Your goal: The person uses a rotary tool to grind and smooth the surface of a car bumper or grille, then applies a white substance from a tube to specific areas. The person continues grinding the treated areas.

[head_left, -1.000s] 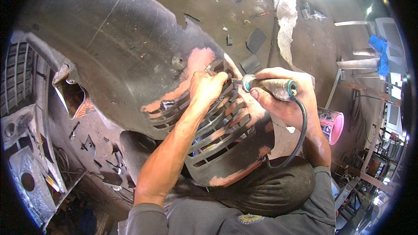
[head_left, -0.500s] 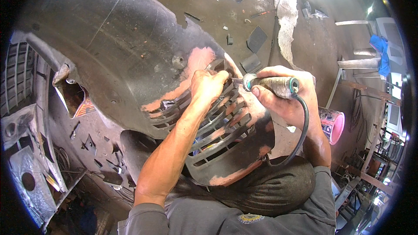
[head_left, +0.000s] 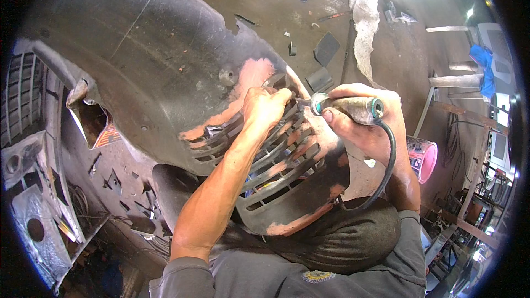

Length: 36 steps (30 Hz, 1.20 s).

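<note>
A large dark car bumper [head_left: 182,38] with pinkish filler patches lies across my lap, its slatted grille [head_left: 281,160] nearest me. My right hand [head_left: 367,132] is wrapped round the grey handle of a soldering iron [head_left: 350,108]. The iron's metal tip points left and reaches the grille's upper end, beside my left fingers. A black cord [head_left: 392,154] runs from the handle down toward my thigh. My left hand [head_left: 265,109] is closed in a pinch at the upper ends of the slats. Whatever lies between its fingertips is hidden.
Loose dark plastic pieces [head_left: 327,48] and a pale strip of cloth or paper [head_left: 365,25] lie on the floor beyond. A pink bucket [head_left: 422,160] rests at right. Beyond it stand metal frames with a blue cloth [head_left: 483,72]. Broken panels [head_left: 36,221] stand at left.
Both hands and the soldering iron stay almost in place at the grille's upper end. The bumper and the view have shifted only very slightly.
</note>
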Motion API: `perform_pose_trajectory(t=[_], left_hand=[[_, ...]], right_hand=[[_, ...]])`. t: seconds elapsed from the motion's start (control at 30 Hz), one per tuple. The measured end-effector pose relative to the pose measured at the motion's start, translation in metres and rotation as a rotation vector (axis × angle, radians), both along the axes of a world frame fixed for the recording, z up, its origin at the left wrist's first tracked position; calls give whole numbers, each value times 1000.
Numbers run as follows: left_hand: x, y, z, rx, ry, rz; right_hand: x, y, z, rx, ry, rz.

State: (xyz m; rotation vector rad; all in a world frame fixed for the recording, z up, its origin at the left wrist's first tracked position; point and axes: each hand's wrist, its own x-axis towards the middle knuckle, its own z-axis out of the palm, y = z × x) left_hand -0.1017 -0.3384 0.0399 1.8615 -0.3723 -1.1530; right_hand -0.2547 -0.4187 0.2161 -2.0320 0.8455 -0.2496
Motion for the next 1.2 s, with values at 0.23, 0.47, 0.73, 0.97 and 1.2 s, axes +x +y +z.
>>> perform_pose_trajectory(t=[0.23,0.47,0.73,0.97,1.2], left_hand=[[1,-1,0,29,3,-20],[4,1,-3,48,-24,-77],[0,0,-10,-3,-16,-14],[4,-2,-8,34,-28,-53],[7,1,2,70,1,-95]], right_hand=[[-1,0,-1,4,25,-11],[-3,0,-6,-89,-27,3],[-4,1,-6,-68,-36,-12],[-16,5,16,-141,-30,-39],[-33,6,31,-76,-107,-141]])
